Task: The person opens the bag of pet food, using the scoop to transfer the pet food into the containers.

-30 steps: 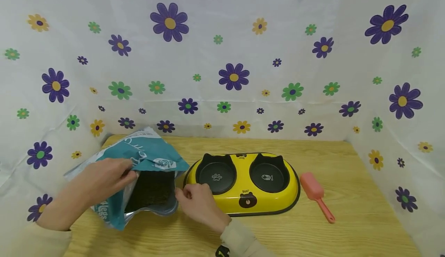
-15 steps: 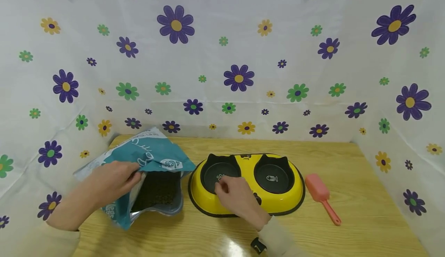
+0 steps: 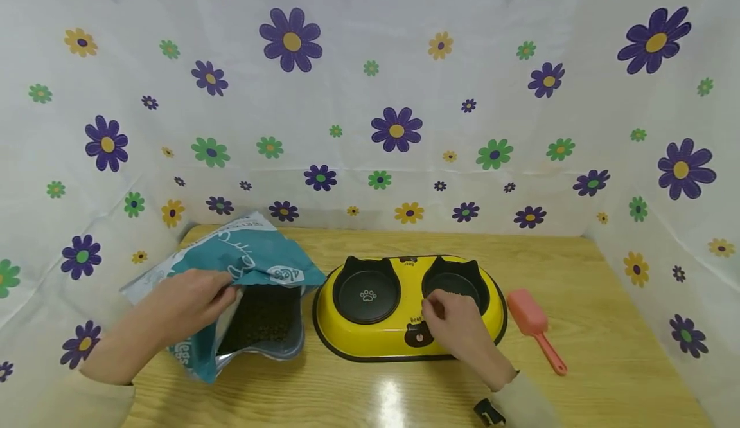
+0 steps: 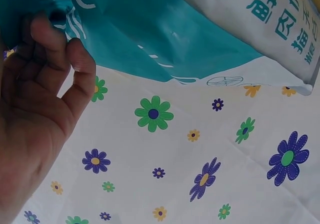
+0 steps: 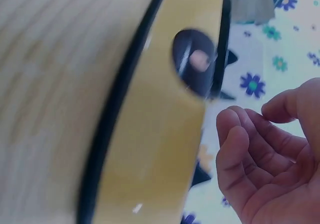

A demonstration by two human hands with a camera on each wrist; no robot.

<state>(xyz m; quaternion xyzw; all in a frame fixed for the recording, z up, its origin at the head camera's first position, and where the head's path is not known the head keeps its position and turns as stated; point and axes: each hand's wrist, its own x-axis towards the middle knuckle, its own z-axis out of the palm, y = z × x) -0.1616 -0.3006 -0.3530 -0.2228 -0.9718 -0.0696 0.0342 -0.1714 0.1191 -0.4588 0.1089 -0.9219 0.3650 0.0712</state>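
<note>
My left hand (image 3: 193, 299) grips the upper lip of a teal and white bag of dry cat food (image 3: 254, 254). Its mouth faces me, with brown kibble (image 3: 263, 319) visible inside. In the left wrist view, curled fingers (image 4: 80, 64) meet the teal film. Over the front of a yellow double pet bowl (image 3: 410, 286), my right hand (image 3: 459, 322) hovers, fingers loosely bent and holding nothing. That hand (image 5: 275, 164) also shows nothing held in the right wrist view. To its right, a pink scoop (image 3: 527, 312) lies on the table.
A pale wooden table (image 3: 324, 396) carries everything. White cloth with printed flowers (image 3: 396, 129) encloses the back and both sides. The bag's mouth sits on the left, close to the yellow bowl's left end. A black band (image 3: 488, 412) is at my right wrist.
My right hand has left the bag's edge and moved right across the double bowl, from the left dish to the right one. The left hand keeps its grip on the bag; the view shifted slightly.
</note>
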